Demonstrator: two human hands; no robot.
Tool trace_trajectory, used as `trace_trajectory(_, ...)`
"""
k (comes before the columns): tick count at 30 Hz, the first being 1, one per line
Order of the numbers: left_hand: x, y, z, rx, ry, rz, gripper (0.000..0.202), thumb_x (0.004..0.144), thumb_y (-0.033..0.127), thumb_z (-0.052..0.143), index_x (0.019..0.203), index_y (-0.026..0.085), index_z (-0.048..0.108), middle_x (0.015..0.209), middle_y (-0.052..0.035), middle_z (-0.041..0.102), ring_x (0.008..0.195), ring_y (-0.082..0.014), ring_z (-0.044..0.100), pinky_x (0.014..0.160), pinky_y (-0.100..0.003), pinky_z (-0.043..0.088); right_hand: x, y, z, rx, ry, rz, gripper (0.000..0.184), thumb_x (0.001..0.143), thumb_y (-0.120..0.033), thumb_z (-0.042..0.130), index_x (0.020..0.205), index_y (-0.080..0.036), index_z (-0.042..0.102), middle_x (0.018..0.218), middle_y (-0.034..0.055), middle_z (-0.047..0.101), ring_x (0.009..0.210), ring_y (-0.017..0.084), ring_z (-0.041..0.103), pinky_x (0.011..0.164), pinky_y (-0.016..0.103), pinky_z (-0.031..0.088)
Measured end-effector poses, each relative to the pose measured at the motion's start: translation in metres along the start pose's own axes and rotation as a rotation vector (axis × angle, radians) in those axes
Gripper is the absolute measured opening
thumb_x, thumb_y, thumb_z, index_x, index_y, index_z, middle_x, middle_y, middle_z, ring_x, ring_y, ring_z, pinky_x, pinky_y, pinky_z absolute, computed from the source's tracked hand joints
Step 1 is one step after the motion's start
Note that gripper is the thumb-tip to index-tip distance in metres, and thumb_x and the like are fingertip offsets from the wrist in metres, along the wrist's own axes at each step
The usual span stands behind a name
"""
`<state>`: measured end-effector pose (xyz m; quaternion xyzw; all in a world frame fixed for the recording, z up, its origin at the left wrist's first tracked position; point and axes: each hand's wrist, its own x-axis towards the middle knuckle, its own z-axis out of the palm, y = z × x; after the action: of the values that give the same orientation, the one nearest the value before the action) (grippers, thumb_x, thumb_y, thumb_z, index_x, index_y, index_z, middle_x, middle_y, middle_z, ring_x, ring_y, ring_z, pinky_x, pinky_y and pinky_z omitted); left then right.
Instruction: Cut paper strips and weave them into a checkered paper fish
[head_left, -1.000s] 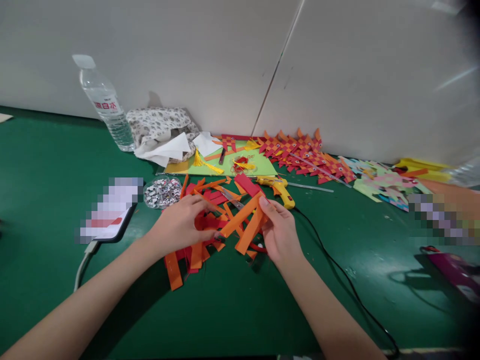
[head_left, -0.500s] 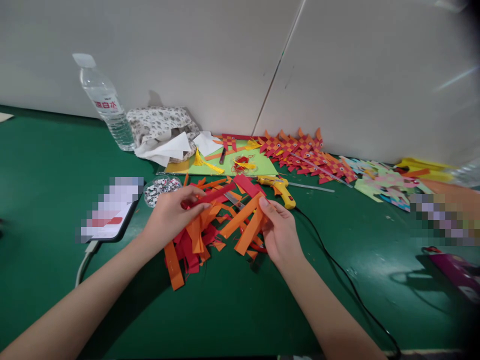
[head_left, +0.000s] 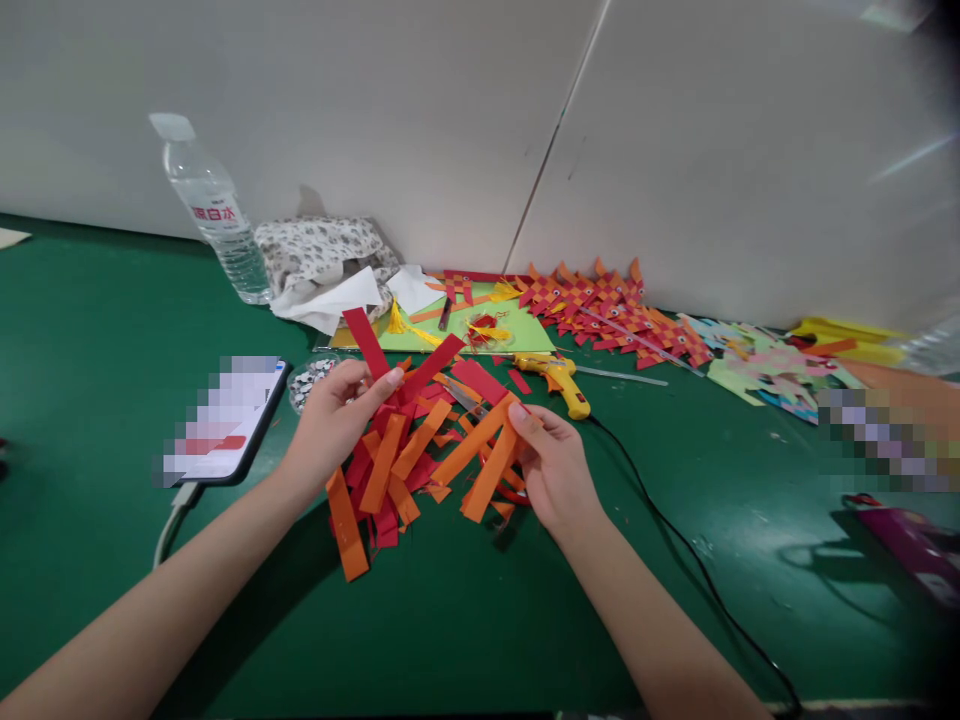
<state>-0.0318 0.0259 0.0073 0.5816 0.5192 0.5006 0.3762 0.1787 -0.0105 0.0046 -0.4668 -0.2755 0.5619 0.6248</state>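
Note:
My left hand pinches a folded red paper strip, lifted into a V shape above a heap of red and orange paper strips on the green table. On the right of the heap, my right hand grips a folded orange paper strip whose two legs slant down to the left. Scissors lie partly buried in the heap between the hands.
A yellow glue gun with a black cord lies just beyond my right hand. A phone and a dish of googly eyes sit left. A water bottle, cloth pouch, green sheet and woven paper fish line the wall.
My left hand left the heap, took a red strip and raised it up and left. My right hand kept its orange strip and shifted slightly down.

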Motion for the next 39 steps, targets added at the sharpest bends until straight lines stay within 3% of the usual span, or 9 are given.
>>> trace_trajectory(3, -0.004, 0.0, 0.002, -0.044, -0.037, -0.044, 0.04, 0.078, 0.043, 0.063, 0.053, 0.018, 0.044, 0.052, 0.0062, 0.033, 0.048, -0.0086, 0.031, 0.046, -0.023, 0.025, -0.003, 0.002, 0.0, -0.046, -0.085, -0.002, 0.021, 0.049, -0.034, 0.086, 0.061, -0.025, 0.073, 0.065, -0.0025, 0.068, 0.06, 0.011, 0.059, 0.061, 0.027, 0.05)
trace_trajectory(9, -0.017, 0.006, 0.014, -0.099, -0.226, -0.066, 0.031, 0.073, 0.033, 0.067, 0.053, 0.016, 0.051, 0.051, 0.0048, 0.046, 0.049, -0.0078, 0.037, 0.046, -0.021, 0.028, -0.011, 0.009, 0.003, -0.19, -0.349, -0.152, 0.008, 0.061, -0.03, 0.082, 0.065, -0.03, 0.074, 0.084, -0.0002, 0.066, 0.088, 0.015, 0.059, 0.079, 0.032, 0.048)
trace_trajectory(15, -0.026, 0.007, 0.022, -0.19, -0.243, -0.025, 0.011, 0.071, 0.026, 0.063, 0.067, 0.017, 0.067, 0.064, -0.0004, 0.065, 0.06, -0.0128, 0.056, 0.056, -0.022, 0.043, -0.015, 0.01, 0.011, -0.176, -0.298, -0.102, 0.006, 0.065, -0.031, 0.079, 0.066, -0.028, 0.074, 0.12, 0.0024, 0.059, 0.117, 0.024, 0.051, 0.095, 0.043, 0.043)
trace_trajectory(20, -0.028, 0.005, 0.024, -0.104, -0.215, -0.044, 0.026, 0.07, 0.033, 0.067, 0.053, 0.016, 0.058, 0.05, 0.0018, 0.055, 0.049, -0.0095, 0.046, 0.047, -0.02, 0.036, -0.015, 0.011, 0.012, -0.133, -0.262, -0.033, 0.008, 0.065, -0.033, 0.079, 0.069, -0.027, 0.074, 0.132, 0.0029, 0.055, 0.123, 0.028, 0.048, 0.1, 0.045, 0.041)
trace_trajectory(23, -0.027, 0.006, 0.023, -0.053, -0.217, -0.022, 0.032, 0.071, 0.035, 0.067, 0.049, 0.016, 0.054, 0.044, 0.0041, 0.048, 0.044, -0.0071, 0.038, 0.042, -0.02, 0.029, -0.015, 0.012, 0.012, -0.135, -0.209, -0.011, 0.012, 0.063, -0.034, 0.08, 0.069, -0.026, 0.074, 0.131, 0.0034, 0.057, 0.122, 0.029, 0.049, 0.099, 0.045, 0.042)
trace_trajectory(26, -0.027, 0.005, 0.022, -0.087, -0.234, -0.047, 0.028, 0.073, 0.034, 0.064, 0.053, 0.016, 0.056, 0.046, 0.0036, 0.05, 0.045, -0.0081, 0.041, 0.043, -0.02, 0.031, -0.016, 0.011, 0.012, -0.12, -0.198, 0.009, 0.014, 0.061, -0.035, 0.081, 0.068, -0.025, 0.075, 0.125, 0.0044, 0.061, 0.12, 0.03, 0.051, 0.097, 0.045, 0.044)
trace_trajectory(30, -0.025, 0.004, 0.024, -0.157, -0.218, -0.066, 0.021, 0.072, 0.026, 0.064, 0.055, 0.016, 0.055, 0.055, 0.0032, 0.055, 0.049, -0.0083, 0.043, 0.045, -0.019, 0.033, -0.02, 0.008, 0.014, -0.118, -0.316, 0.026, 0.012, 0.063, -0.034, 0.08, 0.071, -0.027, 0.075, 0.129, 0.0037, 0.059, 0.118, 0.027, 0.054, 0.099, 0.043, 0.042)
trace_trajectory(35, -0.025, 0.007, 0.026, -0.14, -0.219, -0.062, 0.036, 0.07, 0.025, 0.069, 0.046, 0.016, 0.043, 0.047, 0.0072, 0.039, 0.047, -0.0063, 0.033, 0.047, -0.019, 0.03, -0.022, 0.01, 0.016, -0.166, -0.377, 0.014, 0.008, 0.064, -0.033, 0.079, 0.069, -0.028, 0.075, 0.121, 0.0033, 0.064, 0.116, 0.025, 0.055, 0.099, 0.043, 0.042)
trace_trajectory(39, -0.027, 0.006, 0.027, -0.165, -0.219, -0.098, 0.024, 0.07, 0.031, 0.067, 0.055, 0.016, 0.057, 0.055, 0.0033, 0.056, 0.053, -0.0102, 0.048, 0.052, -0.021, 0.039, -0.02, 0.013, 0.016, -0.187, -0.327, 0.044, 0.009, 0.064, -0.033, 0.079, 0.068, -0.026, 0.075, 0.11, 0.0041, 0.069, 0.109, 0.024, 0.06, 0.096, 0.041, 0.045)
